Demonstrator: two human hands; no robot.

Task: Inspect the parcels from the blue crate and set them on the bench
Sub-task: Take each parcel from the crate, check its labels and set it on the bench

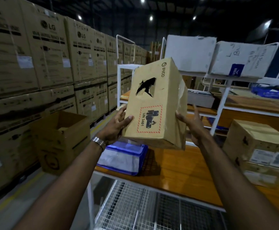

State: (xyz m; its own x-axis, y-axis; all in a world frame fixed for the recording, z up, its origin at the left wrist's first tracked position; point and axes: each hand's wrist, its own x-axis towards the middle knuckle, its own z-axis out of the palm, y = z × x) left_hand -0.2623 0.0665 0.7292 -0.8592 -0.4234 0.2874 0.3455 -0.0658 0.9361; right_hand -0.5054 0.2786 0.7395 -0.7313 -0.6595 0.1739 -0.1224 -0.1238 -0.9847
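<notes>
A brown cardboard parcel (157,103) marked PICO, with a torn black hole and a red-bordered UN 3481 label, is held up in the air, tilted, above the wooden bench (177,173). My left hand (117,125) grips its lower left edge, thumb across the front face. My right hand (191,125) supports the right side, fingers spread behind it and thumb at the edge. The blue crate (127,156) sits on the bench just below the parcel, at the bench's left end.
Stacked brown parcels (261,151) stand on the bench at right. An open cardboard box (62,140) is on the floor at left, before tall LG carton stacks (44,55). White shelving (221,103) with white boxes stands behind. A wire-mesh shelf (143,209) lies below.
</notes>
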